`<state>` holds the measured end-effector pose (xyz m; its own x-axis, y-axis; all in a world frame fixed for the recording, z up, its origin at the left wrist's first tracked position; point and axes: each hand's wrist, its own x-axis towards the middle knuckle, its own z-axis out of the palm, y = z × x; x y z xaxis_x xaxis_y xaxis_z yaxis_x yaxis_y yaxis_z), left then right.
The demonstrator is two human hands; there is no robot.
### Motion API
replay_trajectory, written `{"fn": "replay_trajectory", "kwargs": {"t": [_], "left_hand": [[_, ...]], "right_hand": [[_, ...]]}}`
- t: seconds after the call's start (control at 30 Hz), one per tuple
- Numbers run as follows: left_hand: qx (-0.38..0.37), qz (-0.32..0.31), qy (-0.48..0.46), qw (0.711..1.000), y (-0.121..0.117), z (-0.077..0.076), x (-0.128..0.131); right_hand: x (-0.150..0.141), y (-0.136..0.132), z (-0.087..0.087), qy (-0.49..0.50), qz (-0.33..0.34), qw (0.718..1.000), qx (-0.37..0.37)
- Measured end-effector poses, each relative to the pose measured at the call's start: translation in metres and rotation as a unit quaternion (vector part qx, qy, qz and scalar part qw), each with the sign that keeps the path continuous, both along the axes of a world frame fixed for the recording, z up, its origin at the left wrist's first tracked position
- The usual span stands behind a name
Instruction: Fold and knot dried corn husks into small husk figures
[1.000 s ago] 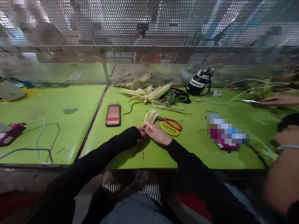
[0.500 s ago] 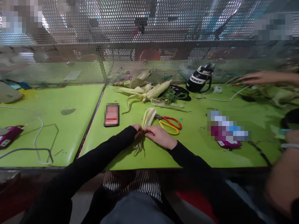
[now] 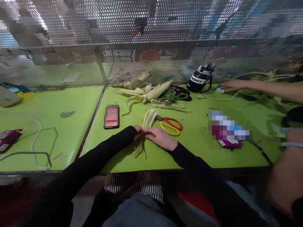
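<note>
A pale corn husk bundle (image 3: 149, 118) lies on the green table, its wide end pointing away from me and its frayed end trailing toward the near edge. My left hand (image 3: 138, 131) pinches its narrow middle from the left. From the right, my right hand (image 3: 162, 137) grips the same spot, and the fingertips of both hands meet there. What exactly lies between the fingertips is hidden. Just right of the bundle, scissors (image 3: 170, 125) with one red and one yellow handle rest on the table, blades close to the husk.
Behind lie more corn husks (image 3: 157, 91), green sprigs (image 3: 171, 96) and a black bottle (image 3: 200, 78), before a perforated metal screen (image 3: 127, 60). A phone (image 3: 111, 116) is at left, a purple power strip (image 3: 229, 142) at right. A co-worker's hand (image 3: 234, 84) touches a white plug (image 3: 220, 90).
The co-worker's hand has moved left along the back of the table to the white plug. My hands keep their hold on the husk bundle; the view has shifted slightly.
</note>
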<state>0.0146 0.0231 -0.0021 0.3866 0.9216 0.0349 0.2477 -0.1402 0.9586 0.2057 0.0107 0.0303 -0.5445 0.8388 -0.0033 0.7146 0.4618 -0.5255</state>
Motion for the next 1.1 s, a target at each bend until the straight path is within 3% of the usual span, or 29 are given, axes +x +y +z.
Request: {"fn": "replay_trajectory", "kwargs": {"t": [0.13,0.23,0.47,0.57,0.67,0.9,1.1], "left_hand": [[0.095,-0.017,0.029,0.995,-0.003,-0.003,0.002],[0.120,-0.023,0.045,0.991,-0.002,-0.011,0.006],[-0.005,-0.029,0.019,0.999,0.009,-0.030,0.013],[0.004,0.002,0.043,0.999,0.010,-0.034,0.017],[0.013,0.016,0.066,0.998,0.007,-0.028,0.021],[0.012,0.034,0.097,0.995,-0.007,0.005,0.022],[-0.067,-0.008,0.081,0.994,0.002,0.003,0.025]], "right_hand": [[0.000,0.001,-0.003,-0.004,-0.002,1.000,0.003],[-0.001,0.001,-0.003,-0.008,-0.005,1.000,0.011],[0.003,-0.012,-0.003,-0.011,-0.009,0.998,0.057],[0.006,-0.019,-0.004,-0.031,-0.014,0.994,0.102],[0.009,-0.023,-0.005,-0.040,-0.015,0.991,0.124],[0.006,-0.023,-0.003,0.014,-0.019,0.994,0.105],[0.000,-0.015,0.002,0.019,-0.049,0.989,0.139]]}}
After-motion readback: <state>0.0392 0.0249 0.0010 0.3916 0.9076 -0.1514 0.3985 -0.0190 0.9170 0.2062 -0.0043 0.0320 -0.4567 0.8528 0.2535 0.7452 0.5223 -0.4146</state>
